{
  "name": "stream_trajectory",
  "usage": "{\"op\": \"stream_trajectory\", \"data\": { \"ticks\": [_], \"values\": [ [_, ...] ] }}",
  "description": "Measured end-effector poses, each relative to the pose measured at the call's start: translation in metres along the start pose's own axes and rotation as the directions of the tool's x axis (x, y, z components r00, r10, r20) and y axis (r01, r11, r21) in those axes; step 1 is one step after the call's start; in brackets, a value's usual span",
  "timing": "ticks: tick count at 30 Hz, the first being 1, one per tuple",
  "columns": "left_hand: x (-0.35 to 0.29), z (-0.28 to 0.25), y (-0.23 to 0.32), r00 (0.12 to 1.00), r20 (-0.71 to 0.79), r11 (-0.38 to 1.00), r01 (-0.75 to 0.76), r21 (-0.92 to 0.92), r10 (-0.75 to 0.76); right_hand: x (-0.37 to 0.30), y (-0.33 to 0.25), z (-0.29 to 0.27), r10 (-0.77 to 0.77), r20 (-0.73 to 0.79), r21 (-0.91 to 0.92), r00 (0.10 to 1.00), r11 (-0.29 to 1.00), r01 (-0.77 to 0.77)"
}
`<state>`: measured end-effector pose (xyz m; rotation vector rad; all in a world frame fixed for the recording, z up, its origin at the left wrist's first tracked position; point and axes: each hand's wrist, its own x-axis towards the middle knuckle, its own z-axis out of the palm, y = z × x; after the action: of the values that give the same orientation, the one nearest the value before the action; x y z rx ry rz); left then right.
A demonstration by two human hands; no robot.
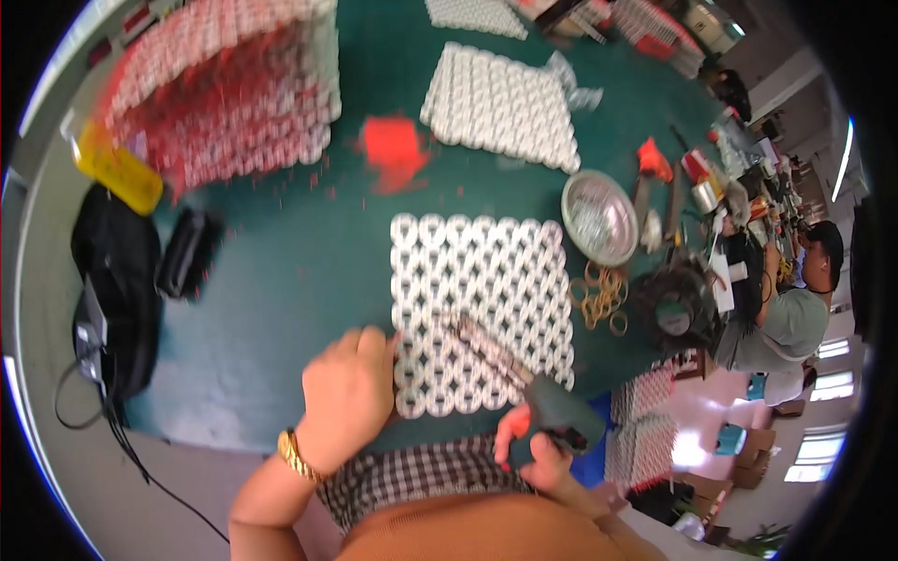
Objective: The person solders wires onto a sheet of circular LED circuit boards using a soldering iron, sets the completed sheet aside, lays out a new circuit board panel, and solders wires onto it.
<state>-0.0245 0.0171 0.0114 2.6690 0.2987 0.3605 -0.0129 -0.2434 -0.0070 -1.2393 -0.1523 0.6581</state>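
A white openwork panel of linked ring shapes [482,271] lies flat on the dark green table in front of me. My left hand [351,388], fingers curled in, meets the panel's lower left edge; what its fingertips hold, if anything, is hidden. In my right hand [538,449] is a dark pistol-grip tool [566,411] with a long, slim metal front. That front reaches up and left over the panel, its tip near the panel's middle; I cannot tell whether it touches.
A tall stack of red-and-white panels [234,103] stands far left beside a yellow case [122,168]. More white panels [505,107] lie behind a metal bowl [601,217], rubber bands [601,297] and a tape roll [673,309]. Red bits [391,145] dot the table [281,280]. Someone [786,318] sits at right.
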Motion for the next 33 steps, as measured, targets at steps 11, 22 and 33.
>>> {"op": "stream_trajectory", "data": {
  "ticks": [11,22,33],
  "values": [
    [0.024,-0.05,-0.013,0.982,-0.07,0.975,-0.181,-0.13,0.173,0.002,-0.029,-0.005,-0.066,0.166,0.201,0.984,0.979,0.032],
    [0.032,-0.014,-0.039,0.979,0.205,0.864,0.092,-0.495,0.013,0.01,-0.01,0.004,-0.162,0.051,0.22,0.985,0.964,0.148],
    [0.037,0.001,-0.031,0.987,0.004,0.89,-0.141,-0.433,0.158,0.005,-0.012,0.01,-0.219,0.197,-0.333,0.956,0.902,0.275]
  ]
}}
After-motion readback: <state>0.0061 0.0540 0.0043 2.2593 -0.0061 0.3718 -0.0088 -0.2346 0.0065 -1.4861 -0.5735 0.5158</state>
